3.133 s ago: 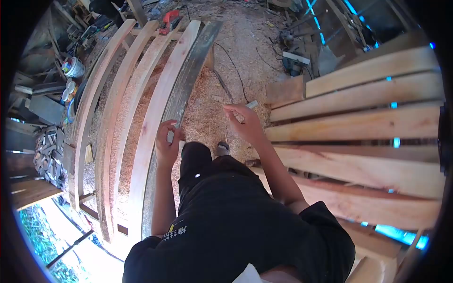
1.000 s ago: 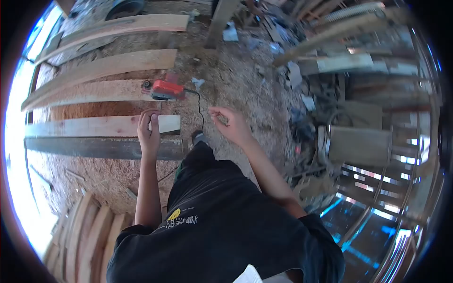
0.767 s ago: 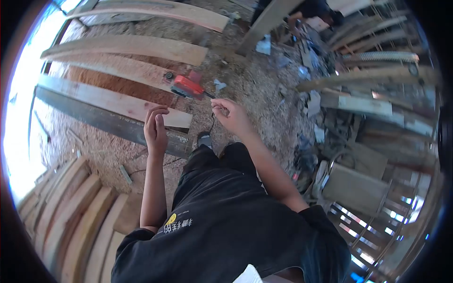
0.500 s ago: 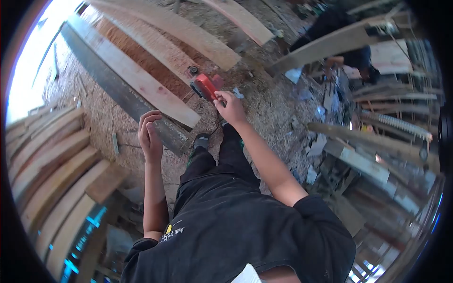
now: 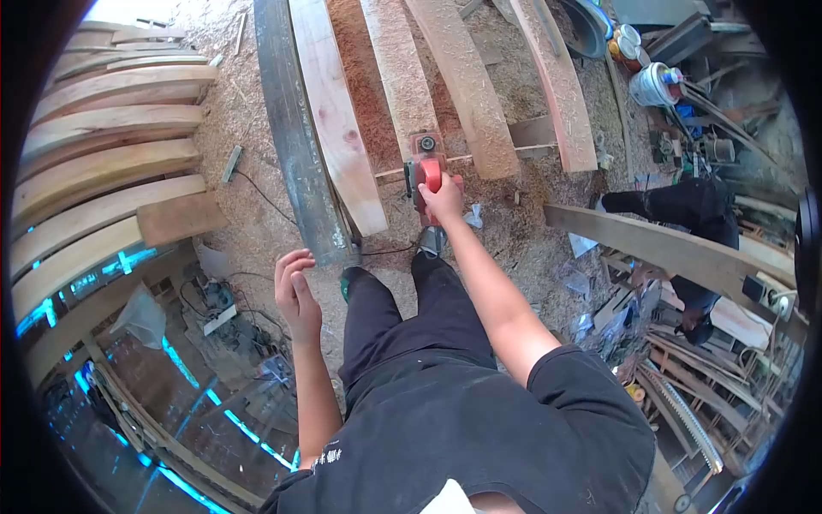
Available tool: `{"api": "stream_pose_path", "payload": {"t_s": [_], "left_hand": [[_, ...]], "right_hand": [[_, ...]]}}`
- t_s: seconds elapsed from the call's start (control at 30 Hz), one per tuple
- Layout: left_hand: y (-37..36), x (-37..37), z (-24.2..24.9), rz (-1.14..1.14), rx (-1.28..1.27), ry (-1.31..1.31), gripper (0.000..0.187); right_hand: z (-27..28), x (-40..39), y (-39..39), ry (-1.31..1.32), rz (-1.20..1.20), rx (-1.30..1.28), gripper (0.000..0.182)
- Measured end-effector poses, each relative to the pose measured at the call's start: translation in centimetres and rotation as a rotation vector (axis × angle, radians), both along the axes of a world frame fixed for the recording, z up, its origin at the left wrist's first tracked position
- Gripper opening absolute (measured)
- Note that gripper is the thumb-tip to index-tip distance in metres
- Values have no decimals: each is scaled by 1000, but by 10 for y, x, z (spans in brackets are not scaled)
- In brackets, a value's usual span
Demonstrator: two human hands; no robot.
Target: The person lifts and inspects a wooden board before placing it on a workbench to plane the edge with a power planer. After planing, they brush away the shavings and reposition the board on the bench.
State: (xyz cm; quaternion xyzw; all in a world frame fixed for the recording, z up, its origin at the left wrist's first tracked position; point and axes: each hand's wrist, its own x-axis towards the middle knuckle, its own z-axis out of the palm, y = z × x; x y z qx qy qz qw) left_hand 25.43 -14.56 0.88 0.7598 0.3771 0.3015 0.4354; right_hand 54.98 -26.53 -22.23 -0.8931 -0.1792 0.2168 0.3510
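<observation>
My right hand (image 5: 443, 204) is wrapped round the rear handle of a red electric planer (image 5: 427, 161), which sits at the near end of a sawdust-covered plank (image 5: 396, 73). A round dark knob tops the planer's front. To the left lies a pale plank with knots (image 5: 336, 111), and beside it a dark weathered beam (image 5: 295, 141). My left hand (image 5: 298, 293) hangs in the air near the beam's near end, fingers loosely bent and apart, with nothing in it.
More planks (image 5: 467, 90) lie to the right over shavings. Stacked boards (image 5: 120, 120) line the left side. A person (image 5: 702, 214) is at the right behind a long beam (image 5: 659, 236). A white bucket (image 5: 655, 86) stands at the upper right. A cord (image 5: 265, 195) crosses the floor.
My view has turned to the right, so the planks now run nearly straight ahead. The planer, still in my right hand, has come over the plank's near end. My left hand stays raised.
</observation>
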Motion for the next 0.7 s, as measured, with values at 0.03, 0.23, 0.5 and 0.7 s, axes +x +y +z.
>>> {"api": "stream_pose_path", "payload": {"t_s": [0.03, 0.23, 0.5, 0.7], "left_hand": [[-8, -4, 0, 13, -5, -3, 42], [-25, -22, 6, 132, -38, 20, 41], [-17, -9, 20, -76, 29, 46, 39], [-43, 31, -5, -253, -59, -41, 38]], "right_hand": [[-4, 7, 1, 100, 12, -50, 52], [-38, 4, 1, 182, -121, 75, 43], [36, -32, -86, -10, -301, 25, 31], [38, -35, -170, 145, -606, 263, 30]]}}
